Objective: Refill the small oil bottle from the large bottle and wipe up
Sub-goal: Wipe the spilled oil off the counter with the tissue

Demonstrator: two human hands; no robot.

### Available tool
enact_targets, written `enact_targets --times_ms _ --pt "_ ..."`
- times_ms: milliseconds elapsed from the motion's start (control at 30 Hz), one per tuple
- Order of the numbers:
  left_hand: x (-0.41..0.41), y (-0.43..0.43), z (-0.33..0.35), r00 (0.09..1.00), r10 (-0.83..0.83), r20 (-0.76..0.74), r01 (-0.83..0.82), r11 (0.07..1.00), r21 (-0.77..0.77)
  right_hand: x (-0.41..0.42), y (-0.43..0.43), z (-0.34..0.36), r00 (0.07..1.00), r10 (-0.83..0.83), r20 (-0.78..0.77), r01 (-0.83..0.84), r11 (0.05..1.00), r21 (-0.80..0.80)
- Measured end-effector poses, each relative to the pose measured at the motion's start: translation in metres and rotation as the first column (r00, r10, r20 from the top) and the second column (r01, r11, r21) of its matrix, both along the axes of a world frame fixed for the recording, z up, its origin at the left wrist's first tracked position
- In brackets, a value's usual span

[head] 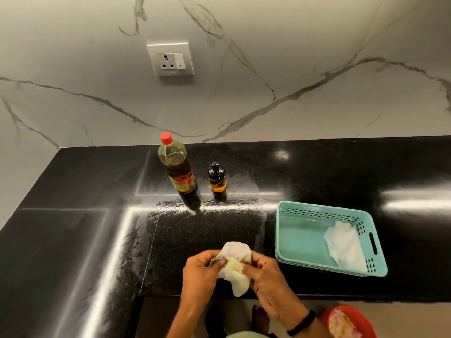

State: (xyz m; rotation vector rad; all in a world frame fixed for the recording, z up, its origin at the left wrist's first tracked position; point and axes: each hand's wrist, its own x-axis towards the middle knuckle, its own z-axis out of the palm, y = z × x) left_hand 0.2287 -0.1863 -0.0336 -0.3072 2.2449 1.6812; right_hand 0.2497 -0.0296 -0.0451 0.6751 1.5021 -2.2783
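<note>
the small bottle [217, 182] stands capped, large bottle [179, 173] at its 9 o'clock; wiping up is judged in hand. at their 6 o'clock a stained tissue [236, 268] is pinched by left hand [199, 272] and right hand [266, 276]. it is likely to be dropped next in the bin [364, 322] at 4 o'clock.

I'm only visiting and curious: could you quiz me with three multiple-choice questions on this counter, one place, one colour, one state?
1. Where does the flat white paper tissue lie? A) in the teal plastic basket B) on the floor C) on the wall
2. What colour is the tall clear oil bottle's cap? A) black B) red C) teal
3. How is the crumpled white tissue held? A) pinched by both hands B) by one hand C) lying loose
Answers: 1 A, it lies inside the basket, right side; 2 B, the cap is red; 3 A, left hand and right hand both pinch it.
</note>
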Motion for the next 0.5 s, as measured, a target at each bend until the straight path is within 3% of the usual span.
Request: enact_targets --times_ms 100,200,367,500 --pt "0.0 -0.003 0.001 0.997 0.064 0.051 -0.061 0.996 -0.059 0.004 -0.002 0.002 0.996 0.063 -0.067 -0.044 0.969 0.244" --pt "-0.001 -0.008 0.001 0.99 0.103 0.097 -0.1 0.994 -0.042 0.005 -0.003 0.005 0.997 0.061 -0.036 -0.046 0.944 0.328" --pt "0.002 -0.007 0.002 0.983 0.11 0.145 -0.112 0.994 0.009 0.004 -0.01 0.005 0.999 -0.023 0.034 0.01 0.933 0.36" --pt "0.001 -0.003 0.003 0.976 0.111 0.185 -0.11 0.994 -0.017 0.003 -0.015 0.009 0.989 -0.132 0.06 0.109 0.949 0.295"
